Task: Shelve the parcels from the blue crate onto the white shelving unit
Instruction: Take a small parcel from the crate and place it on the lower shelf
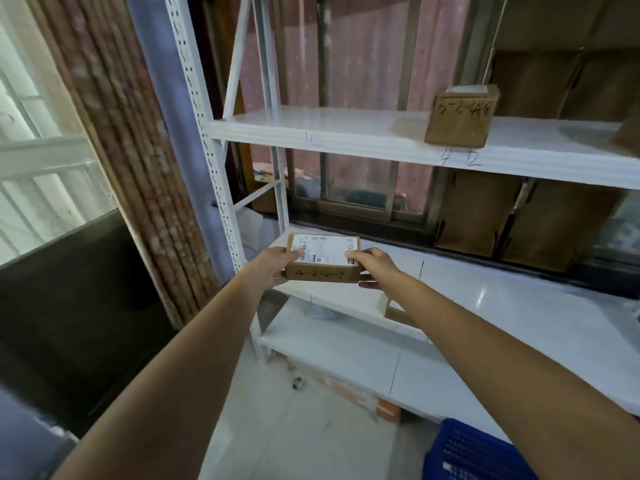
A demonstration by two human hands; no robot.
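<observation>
Both my hands clasp a small cardboard parcel [323, 258] at the white shelving unit [346, 133].

My left hand [277, 265] grips its left end, my right hand [375, 266] its right end, above the middle shelf's front edge; another parcel [460, 116] sits on the shelf above, and the blue crate [478, 452] stands at lower right.

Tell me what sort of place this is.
Probably a small parcel storeroom or sorting room: a white shelving unit with handwritten bay marks, cardboard parcels such as the labelled parcel held by both hands, and a blue crate on the floor.
</observation>
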